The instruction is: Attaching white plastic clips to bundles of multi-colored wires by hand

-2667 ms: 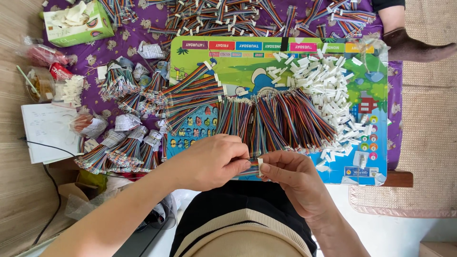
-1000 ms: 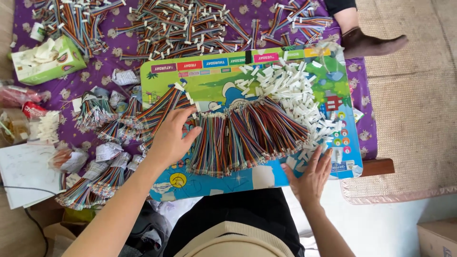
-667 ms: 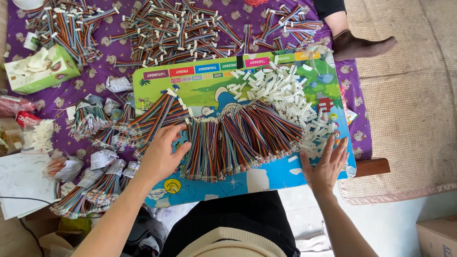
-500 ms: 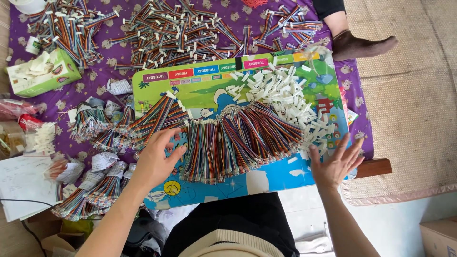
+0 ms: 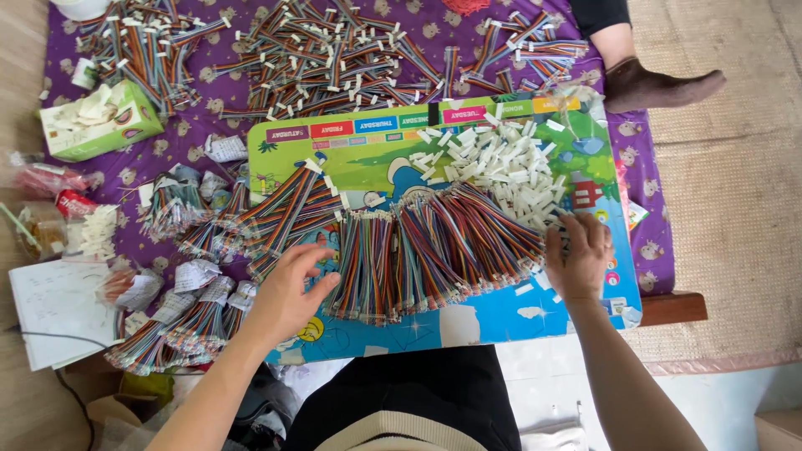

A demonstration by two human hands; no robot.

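Both hands lie open, holding nothing: left hand (image 5: pixel 288 292) could scatter the wire row (image 5: pixel 418 250); right hand (image 5: pixel 578 255) could sweep the white connectors (image 5: pixel 501 163) off.

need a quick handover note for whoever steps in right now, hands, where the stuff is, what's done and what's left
Left hand: open, flat beside the fanned row of multicoloured ribbon wires, holding nothing.
Right hand: open, fingers at the edge of the pile of small white plastic connectors.
Both lie on the colourful cartoon board over the purple patterned cloth.
Done: taped wire bundles stacked at left.
Left: loose wires heaped at the top, and many connectors unused.
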